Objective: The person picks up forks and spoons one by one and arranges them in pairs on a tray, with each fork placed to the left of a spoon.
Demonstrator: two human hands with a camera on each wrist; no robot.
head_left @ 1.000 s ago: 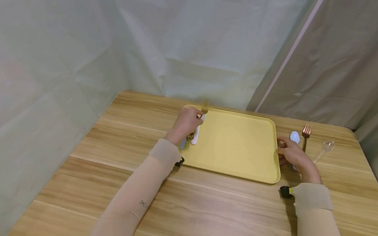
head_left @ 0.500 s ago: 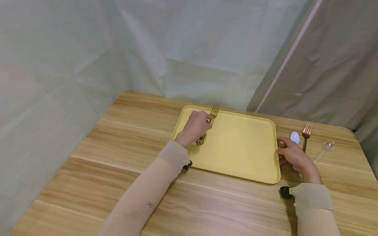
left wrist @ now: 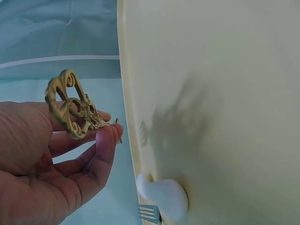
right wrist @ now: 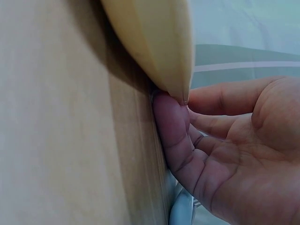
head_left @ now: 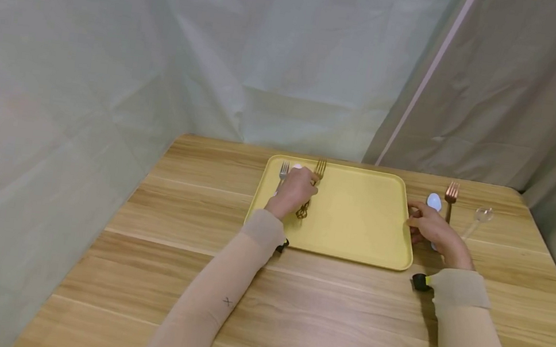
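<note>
Two hands: you are working with both over a wooden table (head_left: 323, 318), one at each side of a yellow tray (head_left: 356, 218).
Sleeves: you are wearing beige sleeves, and a small black device is showing at each wrist.
Right hand: your right hand (head_left: 432, 230) is resting at the tray's right edge; the right wrist view is showing your thumb (right wrist: 173, 131) pressing against the rim while the other fingers are lying relaxed and grasping nothing.
Left hand: your left hand (head_left: 295, 190) is hovering over the tray's left part, pinching the ornate handle of a gold fork (head_left: 311, 188) between thumb and fingertips (left wrist: 107, 140).
Gold fork: it is pointing tines-away toward the far edge, and its scrolled handle end is sticking out near your palm in the left wrist view; whether it is touching the tray is not clear.
Beside the left hand: a silver fork (head_left: 283, 169) and a white spoon (left wrist: 164, 194) are lying on the tray near its left rim, just left of the gold fork.
Beyond the right hand: a white spoon bowl (head_left: 433, 202), a copper fork (head_left: 450, 196) and a clear plastic spoon (head_left: 478, 218) are lying on the table, off the tray.
Far side: pale sheeting is hanging behind the table.
</note>
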